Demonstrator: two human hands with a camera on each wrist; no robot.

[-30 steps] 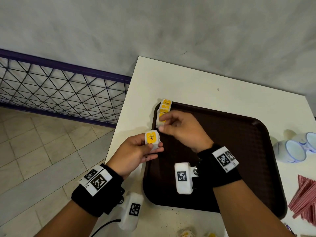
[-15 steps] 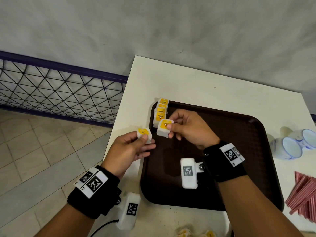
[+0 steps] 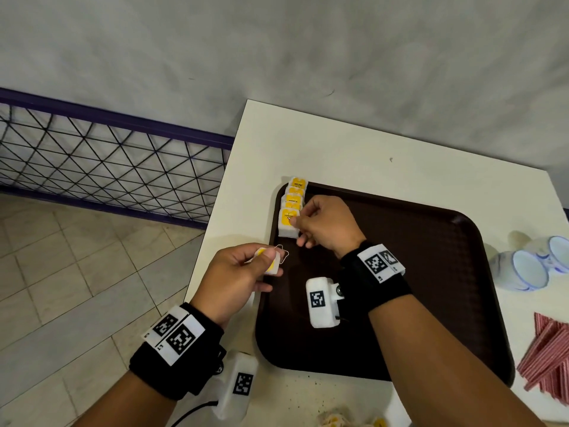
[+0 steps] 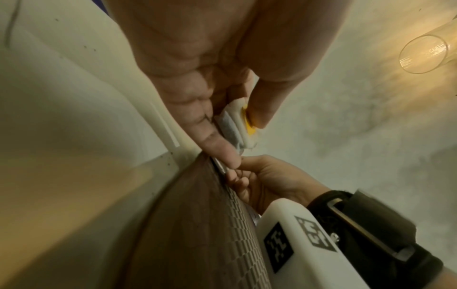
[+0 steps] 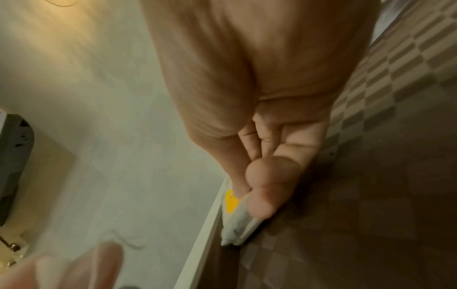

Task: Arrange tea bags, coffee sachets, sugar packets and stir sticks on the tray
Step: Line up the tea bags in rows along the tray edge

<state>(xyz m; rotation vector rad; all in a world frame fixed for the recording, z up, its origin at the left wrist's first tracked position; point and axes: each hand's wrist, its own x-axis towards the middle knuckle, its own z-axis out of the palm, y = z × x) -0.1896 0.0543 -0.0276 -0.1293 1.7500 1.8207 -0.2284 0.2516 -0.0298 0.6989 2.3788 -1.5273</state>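
Row of tea bags [image 3: 295, 195] started along the tray's [image 3: 431, 272] upper-left edge, overlapping one another. My right hand [image 3: 323, 221] pinches the nearest tea bag [image 3: 288, 224] of that row between thumb and fingertips, setting it down at the row's lower end; it touches the tray there. My left hand [image 3: 237, 272] holds the next tea bag [image 3: 269, 261] pinched under the thumb, string looping loose, just off the tray's left rim.

Progress, as I judge it: early. Only tea bags are on the tray; the rest of its brown surface is bare. Red striped sachets [image 3: 551, 362] wait on the bench [image 3: 354, 149] at right of frame, off the tray. Some yellowish packets show at the bottom edge, too cut off to name. No stir sticks that I can make out.

Two blue-and-white cups [image 3: 532, 263] stand right of the tray. Bench is cream, set against a grey wall; tiled floor and a purple-framed wire grille at left.
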